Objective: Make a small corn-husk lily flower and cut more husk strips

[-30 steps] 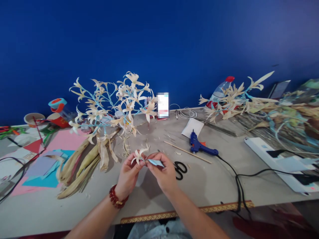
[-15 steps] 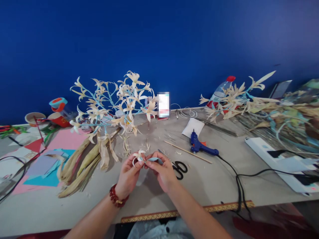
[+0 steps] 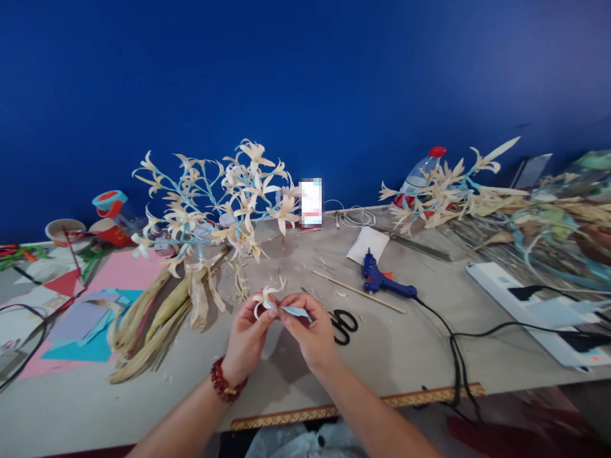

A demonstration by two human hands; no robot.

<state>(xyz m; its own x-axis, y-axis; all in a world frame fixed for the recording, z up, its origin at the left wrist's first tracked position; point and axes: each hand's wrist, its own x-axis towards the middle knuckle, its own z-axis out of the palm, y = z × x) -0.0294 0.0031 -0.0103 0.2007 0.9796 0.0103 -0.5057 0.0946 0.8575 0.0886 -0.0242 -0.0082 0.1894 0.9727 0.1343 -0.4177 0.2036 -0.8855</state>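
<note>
Containers, left of frame: note an open cup, contents not discernible; just right of it, a tilted red cup. Containers, right of frame: note a clear bottle with red cap, partly blocked by a spray of pale flowers; contents not discernible.

Frame center, slightly low: locate a small pale flower, pinched between thumb and fingers of the left hand. Immediately right: locate a light-blue strip, gripped in the right hand, fingertips close to the flower's base.

Obstruction: scissors just beside the right hand, black handles exposed, blades mostly hidden behind it.

Right of center: see a blue glue gun near a white pad, with a thin wooden stick to its left. Lower right: see a white power strip with black plugs.

Left half: see a larger flower spray on blue stems, with dried husks and colored paper sheets below.
</note>
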